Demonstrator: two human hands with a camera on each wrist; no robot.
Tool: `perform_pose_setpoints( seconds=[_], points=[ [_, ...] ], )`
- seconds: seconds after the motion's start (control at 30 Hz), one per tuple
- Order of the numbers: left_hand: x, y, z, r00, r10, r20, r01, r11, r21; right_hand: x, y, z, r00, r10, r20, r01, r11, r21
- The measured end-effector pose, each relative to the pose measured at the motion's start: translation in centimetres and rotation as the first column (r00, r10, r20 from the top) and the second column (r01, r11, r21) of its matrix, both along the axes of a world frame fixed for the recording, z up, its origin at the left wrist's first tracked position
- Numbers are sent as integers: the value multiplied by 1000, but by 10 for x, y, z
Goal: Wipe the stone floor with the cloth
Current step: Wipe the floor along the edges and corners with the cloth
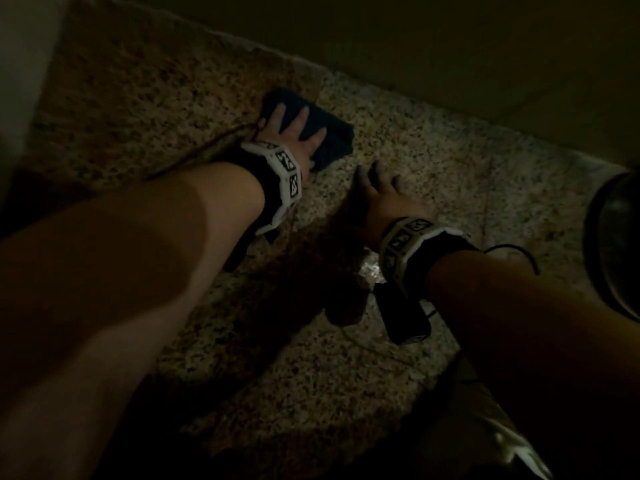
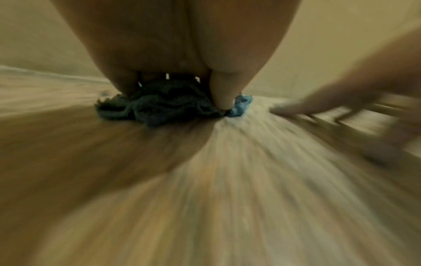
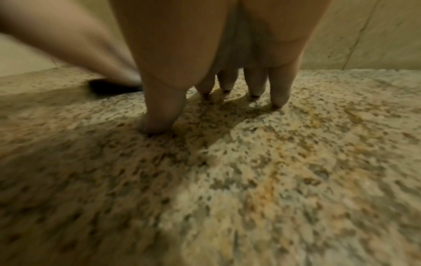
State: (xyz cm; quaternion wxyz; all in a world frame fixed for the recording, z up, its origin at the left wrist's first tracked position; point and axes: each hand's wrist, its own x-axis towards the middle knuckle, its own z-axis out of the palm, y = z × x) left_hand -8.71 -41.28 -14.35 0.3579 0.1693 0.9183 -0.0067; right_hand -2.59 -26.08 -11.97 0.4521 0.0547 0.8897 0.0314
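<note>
head: dim, corners black, arm shadows on floor (image 1: 450,174) | left wrist: heavy streaked motion blur | right wrist: sharper, soft edges, fingers (image 3: 159,115) cast shadows

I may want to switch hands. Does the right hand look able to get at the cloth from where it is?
Probably yes. The right hand rests fingertips-down on the floor beside the cloth, bare stone between them. Only the left hand, pressed flat on the cloth, covers part of it.
</note>
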Motion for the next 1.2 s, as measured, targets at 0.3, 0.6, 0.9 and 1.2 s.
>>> perform_pose_setpoints(
  seconds=[0.3, 0.6, 0.9, 1.2],
  points=[
    [-57, 45, -6, 995, 89, -36, -86, 992, 97, 5, 13, -6, 999, -20, -28, 16, 990, -137],
    [-14, -18, -5, 984, 174, -27, -168, 974, 152, -48, 5, 11, 947, 15, -322, -29, 999, -41],
    [6, -60, 4, 992, 122, -28, -122, 993, 4, -106, -48, -22, 972, 74, -222, -90, 994, -61],
    [15, -58, 2, 994, 110, -10, -110, 992, -68, -44, -28, -9, 985, 109, -136, -117, 992, -52]
  ],
)
